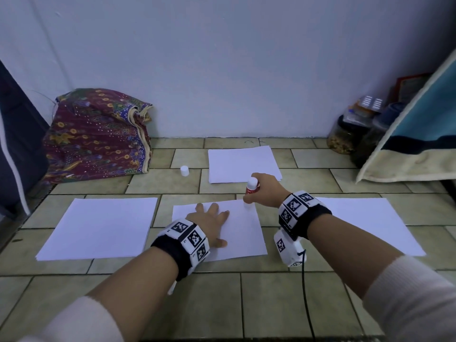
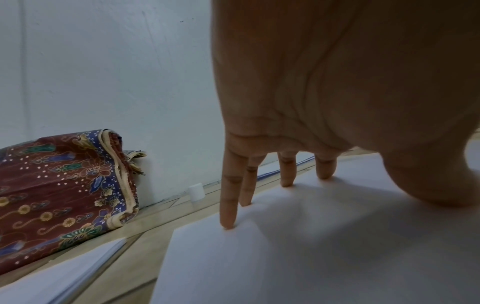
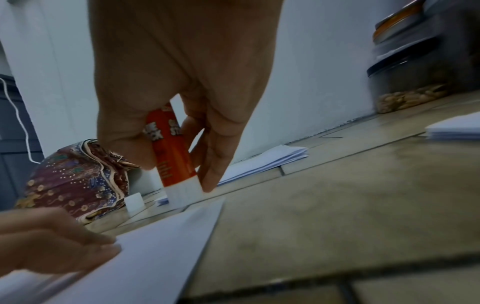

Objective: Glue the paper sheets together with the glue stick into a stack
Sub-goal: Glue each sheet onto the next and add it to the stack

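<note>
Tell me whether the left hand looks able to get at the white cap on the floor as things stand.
Probably yes. The cap stands alone on bare tiles beyond the left hand, with nothing between them, though that hand would have to lift off the sheet it presses.

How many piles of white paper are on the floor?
4. One on the left, one in the middle under the left hand, one on the right partly behind the right arm, and one farther back near the wall. None looks hidden.

Tiled floor [image 1: 283, 292] — four white paper lots: left sheets [image 1: 103, 225], middle sheet [image 1: 241, 233], right sheets [image 1: 370, 223], far stack [image 1: 241, 164] near wall; white cap [image 1: 184, 171], patterned cloth bundle [image 1: 98, 134], jars [image 1: 345, 137] — far corners.
</note>
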